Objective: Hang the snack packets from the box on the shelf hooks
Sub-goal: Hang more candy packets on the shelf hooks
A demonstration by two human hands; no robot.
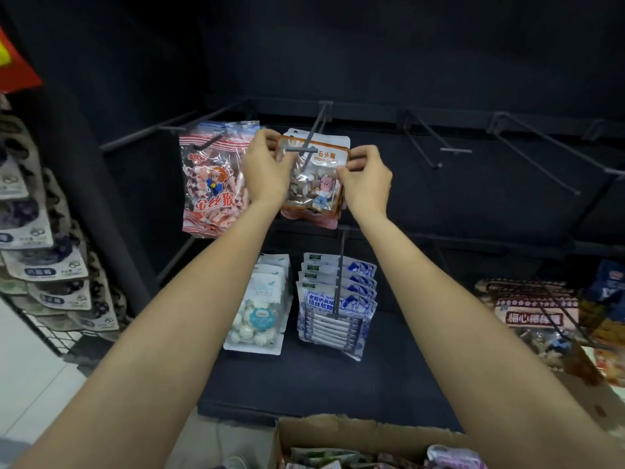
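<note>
Both hands pinch the same thing: the left hand point(267, 167) grips the upper-left edge of an orange-bordered clear plastic packet of brown and white stone-shaped candies point(313, 182), fingers curled over its top corner, and the right hand point(365, 174) pinches the right edge just below the top corner, thumb in front, fingers behind. Neither hand is spread; both are closed on the film. Packet hangs upright, long axis vertical, printed face toward the person, held between the two hands at equal reach, so neither is nearer. Key relation: the dark metal shelf hook point(313, 137) runs from the back rail forward and down toward the person, and its front crossbar tip sits right over the packet's header, slightly left of centre. Hang hole isn't visible, so can't tell whether the prong is already through it. My read is that the packet is at or just on the hook tip and the next move is a push back along the prong, away from the body. More white-topped packets already sit behind it on the same hook. Red-and-white striped candy bag point(211, 181) hangs on the next hook left, just beside the left hand. Brown cardboard box point(338, 431) with more packets is at the bottom, near the body.
</note>
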